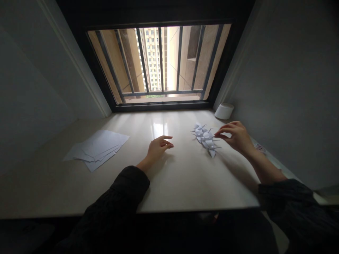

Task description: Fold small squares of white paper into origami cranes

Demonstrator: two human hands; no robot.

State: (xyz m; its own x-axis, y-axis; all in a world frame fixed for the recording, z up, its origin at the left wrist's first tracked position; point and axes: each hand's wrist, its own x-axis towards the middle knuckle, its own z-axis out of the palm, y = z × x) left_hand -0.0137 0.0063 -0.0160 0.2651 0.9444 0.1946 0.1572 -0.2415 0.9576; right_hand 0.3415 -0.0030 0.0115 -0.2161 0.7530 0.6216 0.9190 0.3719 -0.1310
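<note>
Several folded white paper cranes (203, 135) lie close together in a slanting row on the pale sill, their thin points sticking out to the sides. At the right side of this row, my right hand (235, 135) has thumb and forefinger pinched on the tip of one paper crane. My left hand (158, 148) hovers low over the sill to the left of the row. Its forefinger and thumb are apart, with nothing between them.
Loose white paper sheets (102, 148) overlap on the left of the sill (174, 187). A white cylindrical object (224, 111) stands in the back right corner. Behind my right wrist lies a small pinkish item (260, 148), partly hidden. A barred window (161, 63) rises at the back.
</note>
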